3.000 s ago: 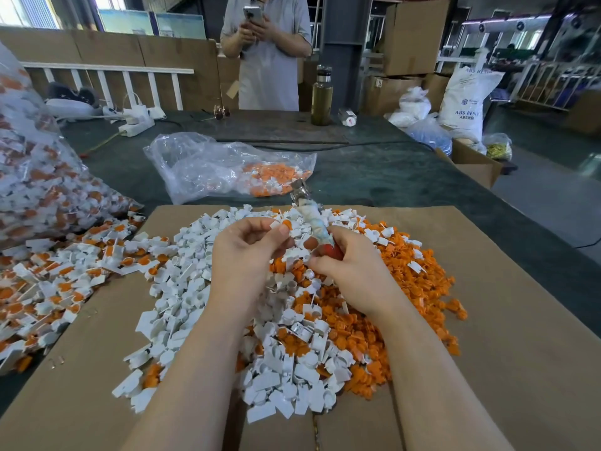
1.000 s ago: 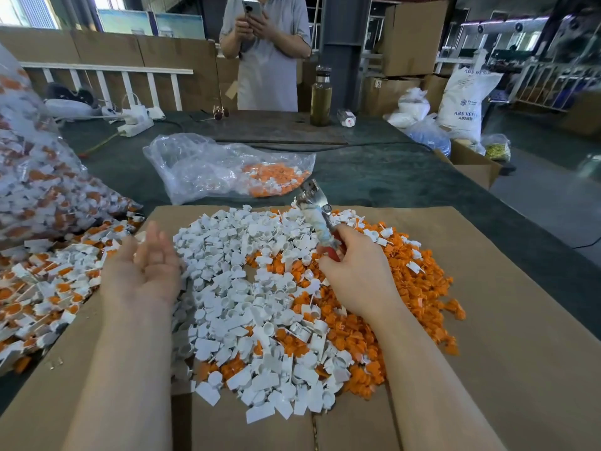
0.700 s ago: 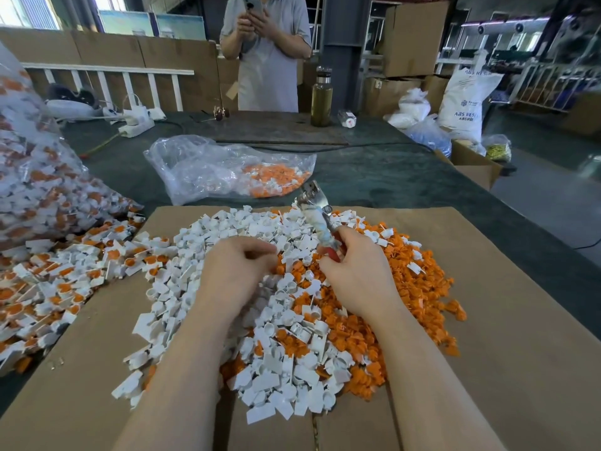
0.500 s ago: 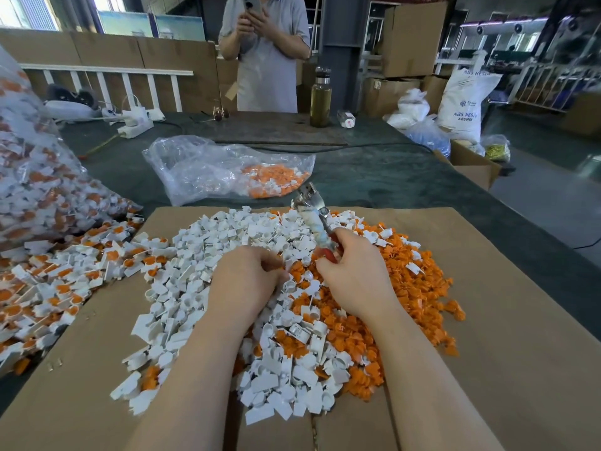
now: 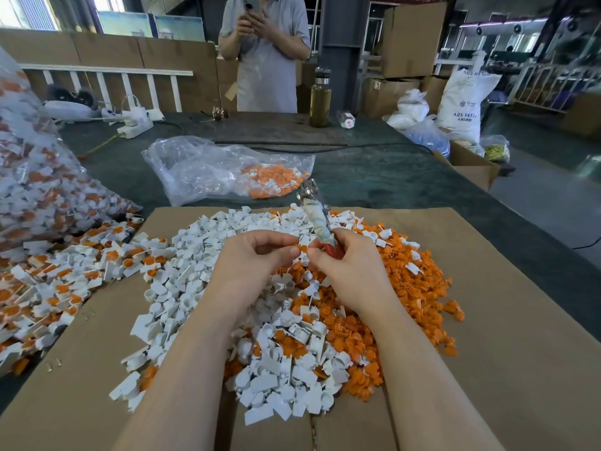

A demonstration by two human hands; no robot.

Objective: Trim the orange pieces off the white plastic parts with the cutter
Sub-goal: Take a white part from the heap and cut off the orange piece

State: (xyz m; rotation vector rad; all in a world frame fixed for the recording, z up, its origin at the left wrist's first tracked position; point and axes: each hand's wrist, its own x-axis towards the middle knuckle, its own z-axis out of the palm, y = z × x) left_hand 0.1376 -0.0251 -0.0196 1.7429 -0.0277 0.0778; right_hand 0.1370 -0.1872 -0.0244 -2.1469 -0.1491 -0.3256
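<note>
Just above a heap of trimmed pieces (image 5: 292, 320), the left hand (image 5: 257, 258) pinches a small white part (image 5: 304, 247), likely light and stiff, best held by its edges, while the right hand (image 5: 351, 271) grips the cutter (image 5: 317, 216).

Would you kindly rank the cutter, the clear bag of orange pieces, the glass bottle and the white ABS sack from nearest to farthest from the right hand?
1. cutter, held in the right hand.
2. clear bag, ahead, left.
3. glass bottle, far table edge.
4. white ABS sack, far right.
</note>
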